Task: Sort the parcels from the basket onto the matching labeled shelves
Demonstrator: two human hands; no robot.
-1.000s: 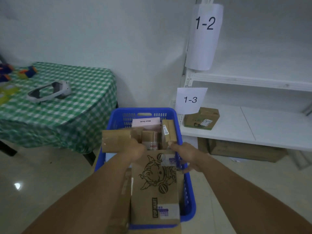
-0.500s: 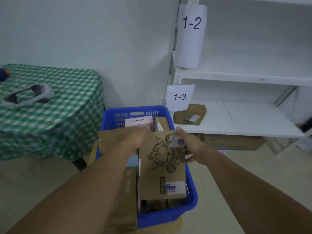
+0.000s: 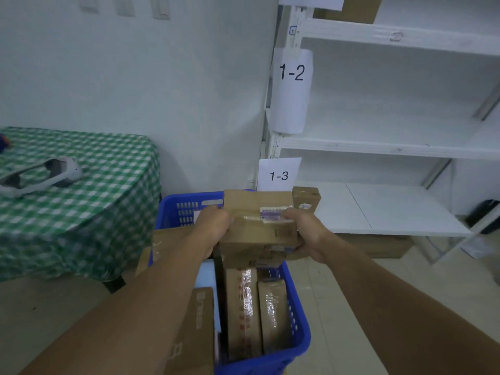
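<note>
Left hand and right hand each grip one parcel, fingers curled over its left and right edges and thumbs on the near face. The parcel, a brown cardboard box, is at centre frame, above the far end of the blue basket. Its taped face is turned toward the camera, with a white and purple sticker near the right hand. That face is wider than it is tall, its long edge running left to right. A printed face below it is foreshortened, so the box's true long axis cannot be fixed.

Inside the basket, two tape-wrapped parcels lie side by side with their long axes running toward the lower edge of the frame. A brown box is to their left.

At right stands white shelving with two readable labels, "1-2" and "1-3". One small carton sits on the shelf beside "1-3".

At left, one table with a green checked cloth carries a white headset.
</note>
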